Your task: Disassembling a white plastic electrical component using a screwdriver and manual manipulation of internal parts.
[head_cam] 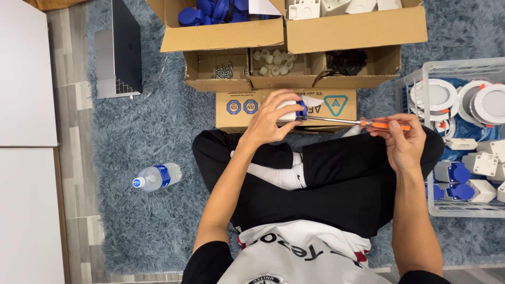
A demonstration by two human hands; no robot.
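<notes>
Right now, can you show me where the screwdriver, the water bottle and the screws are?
screwdriver (386, 125), head view, on its orange handle in the right hand.
water bottle (157, 177), head view, on its blue label, lying on the rug.
screws (223, 71), head view, middle of the pile in the left box compartment.

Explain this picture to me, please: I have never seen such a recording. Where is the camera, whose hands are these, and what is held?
The single view comes from a camera worn on a person's head, looking down at their lap as they sit cross-legged on a grey-blue rug. The left hand grips a small white and blue part. The right hand holds an orange-handled screwdriver whose tip meets that part. Ahead stand cardboard boxes with screws and plastic pieces; beside the right hand a clear bin holds round white fittings. A water bottle and a laptop lie on the person's left.
</notes>
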